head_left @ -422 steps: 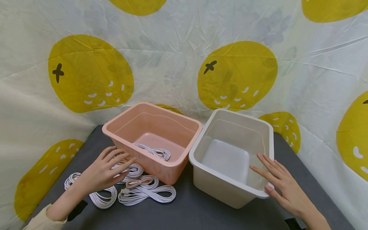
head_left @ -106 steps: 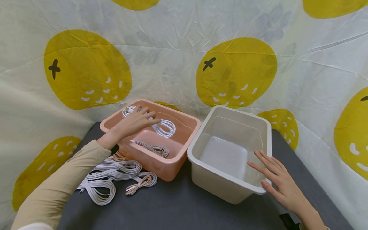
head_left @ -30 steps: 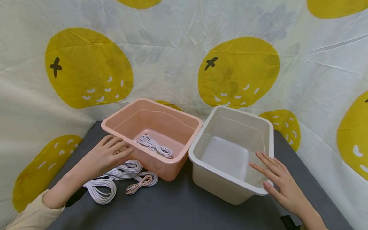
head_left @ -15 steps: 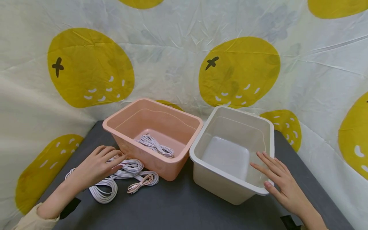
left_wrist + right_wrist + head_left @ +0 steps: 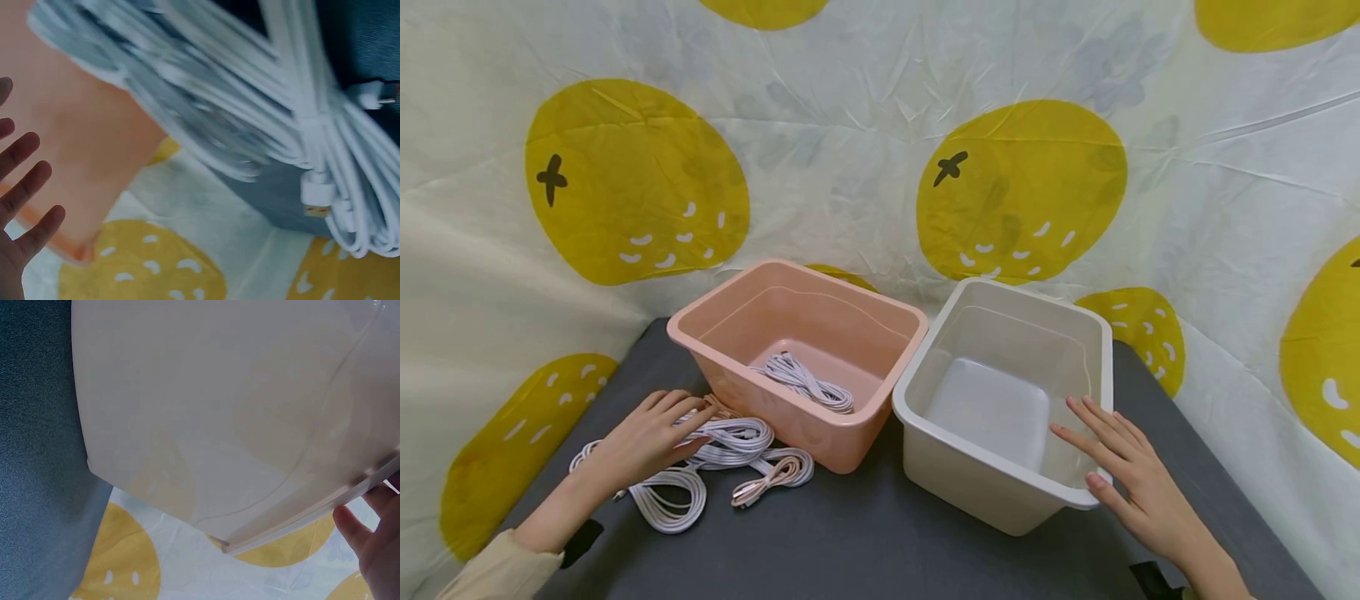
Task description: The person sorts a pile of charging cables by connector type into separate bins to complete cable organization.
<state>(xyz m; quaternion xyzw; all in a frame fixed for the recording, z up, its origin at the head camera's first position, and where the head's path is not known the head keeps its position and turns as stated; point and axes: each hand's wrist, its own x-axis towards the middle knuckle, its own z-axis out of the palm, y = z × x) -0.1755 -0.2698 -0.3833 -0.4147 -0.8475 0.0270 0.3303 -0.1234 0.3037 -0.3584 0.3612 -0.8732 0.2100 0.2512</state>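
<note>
White cable coils lay in a loose heap on the dark grey table, just in front of the pink bin, and that was where we found our left hand. Its fingers were stretched out and relaxed, resting flat on top of the heap without closing around any strand; in the left wrist view the same fingers appeared spread and straight beside the blurred white cables. Just beside the heap, toward the middle of the table, lay a small pink cable, touching the white loops at its upper end. Behind these stood the pink bin, with one bundle of white cable lying on its floor. Our right hand lay open on the near right corner of the white bin, its straight fingers laid over the rim and pointing into the bin; the right wrist view showed a fingertip against the underside of that rim. We saw the white bin standing just beside the pink one, their rims nearly touching. Around the table hung a pale cloth printed with large yellow fruit.
</note>
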